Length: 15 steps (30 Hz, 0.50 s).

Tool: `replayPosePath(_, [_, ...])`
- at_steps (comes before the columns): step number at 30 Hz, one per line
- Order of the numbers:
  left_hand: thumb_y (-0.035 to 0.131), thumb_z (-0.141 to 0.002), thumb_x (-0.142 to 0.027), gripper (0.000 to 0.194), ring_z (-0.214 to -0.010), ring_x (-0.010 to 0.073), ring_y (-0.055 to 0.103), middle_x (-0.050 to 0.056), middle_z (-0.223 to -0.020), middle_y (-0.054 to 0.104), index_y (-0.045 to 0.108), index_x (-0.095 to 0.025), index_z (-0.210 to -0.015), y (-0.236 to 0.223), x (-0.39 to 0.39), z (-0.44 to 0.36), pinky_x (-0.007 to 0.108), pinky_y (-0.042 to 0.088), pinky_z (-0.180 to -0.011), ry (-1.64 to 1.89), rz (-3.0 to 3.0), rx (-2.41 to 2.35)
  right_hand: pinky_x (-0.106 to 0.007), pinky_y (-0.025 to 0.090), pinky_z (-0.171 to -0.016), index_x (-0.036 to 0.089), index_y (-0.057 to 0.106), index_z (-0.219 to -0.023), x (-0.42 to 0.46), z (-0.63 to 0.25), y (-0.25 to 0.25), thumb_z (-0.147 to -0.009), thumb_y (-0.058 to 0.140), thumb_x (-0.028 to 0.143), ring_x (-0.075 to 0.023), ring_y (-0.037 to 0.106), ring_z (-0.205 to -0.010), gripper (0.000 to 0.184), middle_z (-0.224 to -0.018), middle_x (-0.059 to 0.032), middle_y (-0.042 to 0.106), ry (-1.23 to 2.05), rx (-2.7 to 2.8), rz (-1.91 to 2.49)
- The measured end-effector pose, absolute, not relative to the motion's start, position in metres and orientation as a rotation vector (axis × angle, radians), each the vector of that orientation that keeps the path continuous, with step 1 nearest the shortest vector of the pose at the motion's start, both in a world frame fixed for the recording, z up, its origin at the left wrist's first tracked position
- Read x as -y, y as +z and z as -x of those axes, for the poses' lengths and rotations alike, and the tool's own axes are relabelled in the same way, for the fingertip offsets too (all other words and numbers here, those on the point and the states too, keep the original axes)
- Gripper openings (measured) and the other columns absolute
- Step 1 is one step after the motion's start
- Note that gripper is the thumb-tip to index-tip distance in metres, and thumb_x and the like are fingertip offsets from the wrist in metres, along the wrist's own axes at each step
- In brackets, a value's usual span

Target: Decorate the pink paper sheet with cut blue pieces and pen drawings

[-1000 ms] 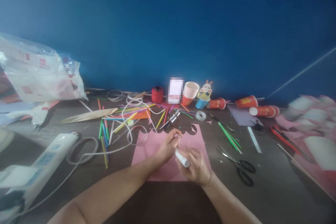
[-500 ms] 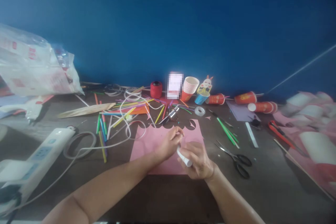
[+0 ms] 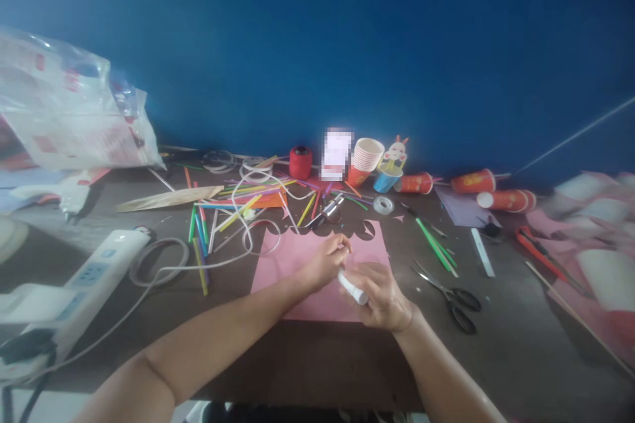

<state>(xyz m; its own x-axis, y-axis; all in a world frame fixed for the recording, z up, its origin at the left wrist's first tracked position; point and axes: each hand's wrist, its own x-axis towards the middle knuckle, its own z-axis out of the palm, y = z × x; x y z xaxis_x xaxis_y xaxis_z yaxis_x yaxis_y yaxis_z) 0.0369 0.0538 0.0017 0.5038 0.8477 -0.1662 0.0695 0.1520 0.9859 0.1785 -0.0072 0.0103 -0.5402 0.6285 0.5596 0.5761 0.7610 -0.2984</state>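
Over a sheet of pink paper with scalloped cut-outs along its far edge, both hands come close together. My right hand is wrapped around a small white tube, tilted with one end toward my left hand. My left hand is closed, its fingers pinched together beside the tube's upper end. Whatever is between those fingers is too small or hidden to make out. To the right of my right hand lie black-handled scissors, blades partly apart.
Loose coloured straws and a white cable spread to the left, by a power strip. Paper cups, a tape roll and a red spool stand behind. A red utility knife lies right.
The view has shifted slightly, so the table's near edge shows more. My hands keep nearly the same pose over the pink paper, with the white tube still in my right hand.
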Motion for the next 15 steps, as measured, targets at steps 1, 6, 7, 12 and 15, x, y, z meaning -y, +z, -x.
replayPosePath(1, [0.04,-0.078,-0.022,0.007,-0.051,0.0093,0.04,-0.004,-0.058,0.045,0.046,-0.019,-0.077,0.001,-0.054,-0.037,0.02,0.031,-0.048,0.701,-1.291,-0.897,-0.028,0.041,-0.058,0.02,0.05,-0.1,0.007,-0.176,0.009,-0.078,0.053,0.016,-0.0152,0.053,-0.06,0.022,-0.071,-0.0021,0.058,0.141,2.241,0.936])
replayPosePath(6, [0.038,-0.082,-0.027,0.01,-0.044,0.0073,0.037,-0.007,-0.055,0.043,0.044,-0.019,-0.083,0.0,-0.053,-0.035,0.018,0.028,-0.042,0.796,-1.206,-0.87,-0.024,0.04,-0.052,0.021,0.049,-0.082,0.008,-0.162,0.004,-0.075,0.058,0.019,-0.0114,0.051,-0.052,0.012,-0.062,0.0019,0.056,0.34,1.956,1.164])
replayPosePath(7, [0.038,-0.082,-0.027,0.01,-0.044,0.0072,0.038,-0.007,-0.055,0.043,0.043,-0.019,-0.083,-0.001,-0.053,-0.035,0.018,0.029,-0.042,0.821,-1.188,-0.863,-0.023,0.039,-0.051,0.02,0.049,-0.082,0.008,-0.161,0.004,-0.075,0.059,0.019,-0.0109,0.05,-0.05,0.012,-0.062,0.0021,0.056,0.371,1.914,1.201])
replayPosePath(12, [0.037,-0.086,-0.029,0.014,-0.048,0.0076,0.043,-0.004,-0.061,0.051,0.046,-0.018,-0.087,-0.01,-0.057,-0.035,0.019,0.035,-0.048,0.989,-1.265,-0.917,-0.022,0.037,-0.045,0.02,0.052,-0.082,0.004,-0.167,0.001,-0.078,0.059,0.024,-0.009,0.046,-0.045,0.009,-0.058,0.0031,0.053,0.57,1.491,1.32])
replayPosePath(15, [0.044,-0.084,-0.026,0.015,-0.057,0.0088,0.048,0.0,-0.073,0.055,0.055,-0.017,-0.086,-0.018,-0.06,-0.034,0.02,0.038,-0.054,1.03,-1.497,-1.035,-0.021,0.034,-0.041,0.02,0.05,-0.085,-0.004,-0.179,-0.004,-0.082,0.055,0.027,-0.0084,0.043,-0.04,0.009,-0.049,0.0068,0.046,0.772,1.114,1.255])
